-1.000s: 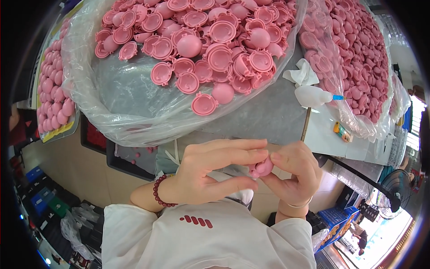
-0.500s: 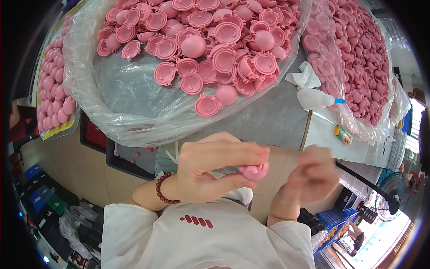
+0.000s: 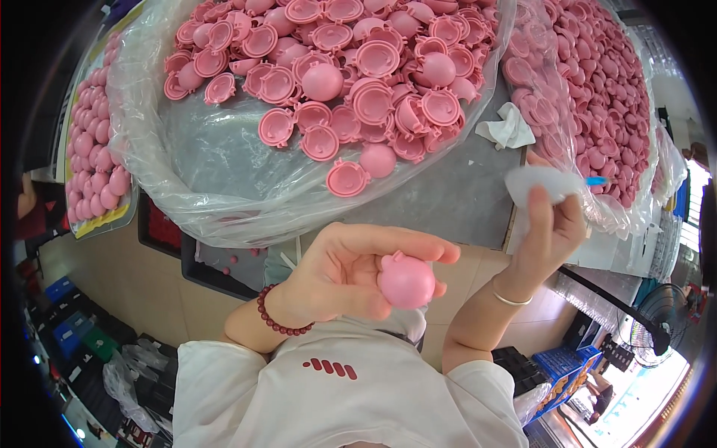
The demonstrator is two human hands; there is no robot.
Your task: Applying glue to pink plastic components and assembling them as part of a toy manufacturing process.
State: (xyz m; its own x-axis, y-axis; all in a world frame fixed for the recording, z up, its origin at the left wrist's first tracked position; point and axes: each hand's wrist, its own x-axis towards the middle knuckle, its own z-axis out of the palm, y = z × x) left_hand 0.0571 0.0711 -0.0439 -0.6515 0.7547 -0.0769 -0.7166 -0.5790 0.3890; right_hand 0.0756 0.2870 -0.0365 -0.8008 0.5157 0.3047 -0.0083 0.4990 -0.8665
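Your left hand curls around pink ball, just beyond your white shirt. Your right hand grips white squeeze bottle, blue tip pointing right, above bench. Pink half-shells heaped on clear plastic.

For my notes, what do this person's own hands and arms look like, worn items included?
Both hands are gloveless. The left hand has a dark red beaded bracelet at its wrist; the right hand, a thin, pale bangle. Short white sleeves leave the forearms bare.
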